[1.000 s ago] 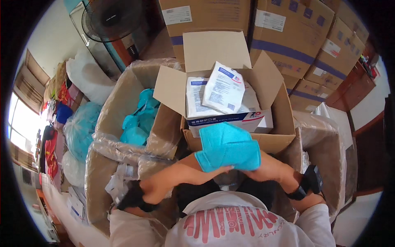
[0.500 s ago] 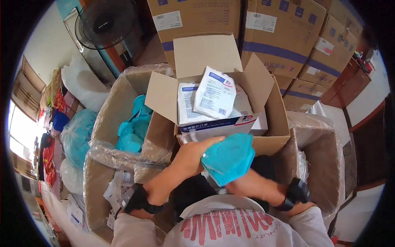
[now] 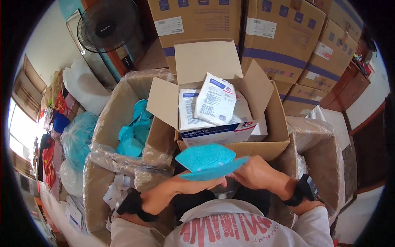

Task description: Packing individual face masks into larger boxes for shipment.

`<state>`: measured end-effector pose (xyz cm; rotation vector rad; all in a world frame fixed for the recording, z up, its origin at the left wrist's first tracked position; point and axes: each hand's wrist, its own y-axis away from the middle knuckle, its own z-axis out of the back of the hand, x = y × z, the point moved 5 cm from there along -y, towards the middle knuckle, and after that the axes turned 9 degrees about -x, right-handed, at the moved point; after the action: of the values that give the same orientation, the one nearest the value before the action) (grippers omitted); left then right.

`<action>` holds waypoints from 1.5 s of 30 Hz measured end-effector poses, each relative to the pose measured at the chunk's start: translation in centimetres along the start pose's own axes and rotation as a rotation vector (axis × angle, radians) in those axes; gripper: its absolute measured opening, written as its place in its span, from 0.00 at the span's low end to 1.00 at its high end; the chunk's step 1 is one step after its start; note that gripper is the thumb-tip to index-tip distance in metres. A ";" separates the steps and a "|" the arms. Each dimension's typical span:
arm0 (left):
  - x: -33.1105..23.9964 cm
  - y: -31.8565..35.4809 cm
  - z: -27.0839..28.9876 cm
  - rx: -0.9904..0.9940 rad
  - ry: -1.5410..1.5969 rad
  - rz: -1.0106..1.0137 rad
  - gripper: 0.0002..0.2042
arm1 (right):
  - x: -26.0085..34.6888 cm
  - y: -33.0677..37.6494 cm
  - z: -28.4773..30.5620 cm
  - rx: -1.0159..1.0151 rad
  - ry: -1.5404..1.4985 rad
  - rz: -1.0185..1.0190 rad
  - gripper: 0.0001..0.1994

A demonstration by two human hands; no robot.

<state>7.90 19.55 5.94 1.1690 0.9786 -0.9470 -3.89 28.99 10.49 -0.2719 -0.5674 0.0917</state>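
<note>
Teal mask btwn left hand & right hand, both gripping

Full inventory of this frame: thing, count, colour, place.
face mask: 1, teal, held in both hands at centre
white sachets: a stack, white with blue print, in the open carton
open carton: 1, brown, straight ahead, flaps up
plastic-lined box: 1, brown with clear liner, left of the carton
loose masks: a pile, teal, inside that lined box
sealed cartons: several, brown with blue stripes, stacked behind
fan: 1, black, upper left
filled bags: a few, clear and white, far left
wrist bands: 2, black, one on each wrist
left hand: grips the mask's lower edge
right hand: grips the mask's right end
</note>
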 end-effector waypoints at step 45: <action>-3.7 2.1 1.9 -0.324 -1.067 -0.832 0.07 | 1.6 2.5 1.4 0.358 -0.334 -0.307 0.11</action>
<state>8.98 18.31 10.26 -0.1583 0.6415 -1.7164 -3.29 31.99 11.71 0.1850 -0.9045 -0.0608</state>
